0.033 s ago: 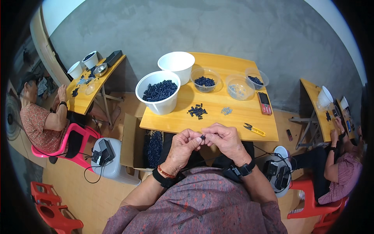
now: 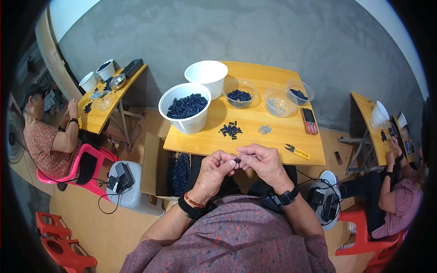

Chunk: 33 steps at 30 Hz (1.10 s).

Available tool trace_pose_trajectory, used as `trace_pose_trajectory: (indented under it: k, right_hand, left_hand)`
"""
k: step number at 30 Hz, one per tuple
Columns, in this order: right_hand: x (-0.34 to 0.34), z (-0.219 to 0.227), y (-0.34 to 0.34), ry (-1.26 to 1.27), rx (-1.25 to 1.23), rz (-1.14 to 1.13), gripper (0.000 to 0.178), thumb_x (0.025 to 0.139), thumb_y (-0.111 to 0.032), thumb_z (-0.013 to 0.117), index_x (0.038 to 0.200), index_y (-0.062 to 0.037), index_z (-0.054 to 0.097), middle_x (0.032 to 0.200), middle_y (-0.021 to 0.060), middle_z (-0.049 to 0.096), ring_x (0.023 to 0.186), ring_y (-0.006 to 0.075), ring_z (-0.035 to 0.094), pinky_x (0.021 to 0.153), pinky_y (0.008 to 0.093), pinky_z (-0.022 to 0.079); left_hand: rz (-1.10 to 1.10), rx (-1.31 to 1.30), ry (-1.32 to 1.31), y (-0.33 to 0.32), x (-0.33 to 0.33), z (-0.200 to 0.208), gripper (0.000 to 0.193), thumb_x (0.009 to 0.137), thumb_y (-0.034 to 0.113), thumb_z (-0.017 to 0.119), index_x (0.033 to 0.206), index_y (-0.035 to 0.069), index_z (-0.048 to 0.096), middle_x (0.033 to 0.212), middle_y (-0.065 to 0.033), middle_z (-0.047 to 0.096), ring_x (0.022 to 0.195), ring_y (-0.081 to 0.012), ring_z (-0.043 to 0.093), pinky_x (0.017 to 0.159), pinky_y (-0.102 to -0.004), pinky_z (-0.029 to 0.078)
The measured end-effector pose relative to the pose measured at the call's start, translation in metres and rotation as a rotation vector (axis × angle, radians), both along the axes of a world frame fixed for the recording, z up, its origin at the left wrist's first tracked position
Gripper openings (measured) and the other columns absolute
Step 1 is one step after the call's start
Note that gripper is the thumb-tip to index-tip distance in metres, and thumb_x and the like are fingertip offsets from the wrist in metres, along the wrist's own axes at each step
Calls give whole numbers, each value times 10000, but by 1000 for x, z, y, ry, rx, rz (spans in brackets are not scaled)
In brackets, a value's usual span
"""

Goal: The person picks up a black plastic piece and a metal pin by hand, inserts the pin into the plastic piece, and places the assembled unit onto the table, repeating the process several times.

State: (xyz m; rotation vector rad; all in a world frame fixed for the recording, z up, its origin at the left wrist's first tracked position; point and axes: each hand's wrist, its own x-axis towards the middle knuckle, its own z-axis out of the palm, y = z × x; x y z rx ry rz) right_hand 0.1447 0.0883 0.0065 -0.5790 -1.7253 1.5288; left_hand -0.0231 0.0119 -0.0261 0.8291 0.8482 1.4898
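Note:
Above the table's near edge, my left hand (image 2: 212, 172) pinches a small black cylindrical part (image 2: 237, 160) between thumb and fingertips. My right hand (image 2: 263, 164) meets it there, thumb and forefinger closed at the same part; whether it also holds a tiny piece is too small to tell. Just beyond my hands on the yellow table (image 2: 205, 143) lie a loose pile of black cylindrical parts (image 2: 231, 130) and, right of it, a small heap of tiny silvery pieces (image 2: 264, 129). Yellow-handled thread snips (image 2: 298, 151) rest near the right front edge.
A white bucket (image 2: 185, 126) of black parts stands before another white bucket (image 2: 205, 68). Clear bowls (image 2: 239, 105) hold black parts or silvery pieces. A red phone (image 2: 310, 121) lies right. A cardboard box (image 2: 152, 168) stands below left. Other people sit at side tables (image 2: 93, 123).

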Motion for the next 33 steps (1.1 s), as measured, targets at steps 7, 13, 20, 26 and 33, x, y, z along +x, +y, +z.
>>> trace_pose_trajectory:
  k: [7, 13, 20, 26, 33]
  right_hand:
    - [-1, -6, -2, -5, -46, -29, 37, 890, -5, 657, 902, 26, 674, 821, 35, 646, 736, 91, 630, 655, 219, 515]
    - [-3, -5, -2, -129, 293, -46, 5, 844, 15, 674, 848, 14, 671, 801, 56, 636, 739, 115, 616, 643, 264, 489]
    - [-6, -13, 19, -181, 39, 101, 59, 858, 24, 645, 900, 36, 686, 817, 64, 636, 692, 121, 627, 611, 254, 497]
    - [-27, -38, 61, -316, 373, -289, 125, 839, -6, 641, 952, 14, 693, 843, 131, 648, 750, 235, 661, 678, 336, 523]
    - [-44, -30, 67, -512, 765, -210, 57, 840, -35, 622, 863, -7, 666, 865, 187, 596, 840, 391, 614, 728, 445, 503]
  left_hand:
    - [-6, -25, -47, 0, 0, 0, 67, 922, 57, 644, 966, 24, 605, 891, -74, 672, 754, -101, 606, 683, -211, 506]
    - [8, -32, -8, 0, 1, -4, 60, 925, 45, 635, 955, 9, 598, 867, -70, 659, 729, -99, 592, 676, -212, 502]
    - [66, -90, 126, 4, -2, -15, 13, 940, 27, 589, 944, 15, 584, 848, -50, 640, 700, -88, 566, 639, -209, 474]
    - [277, -133, -52, 7, -11, -13, 31, 944, 40, 590, 975, 38, 590, 851, -31, 623, 701, -96, 574, 646, -212, 481]
    - [315, -195, -96, 9, -20, -14, 96, 929, 65, 628, 1021, 46, 606, 854, -30, 628, 693, -100, 578, 665, -230, 499]
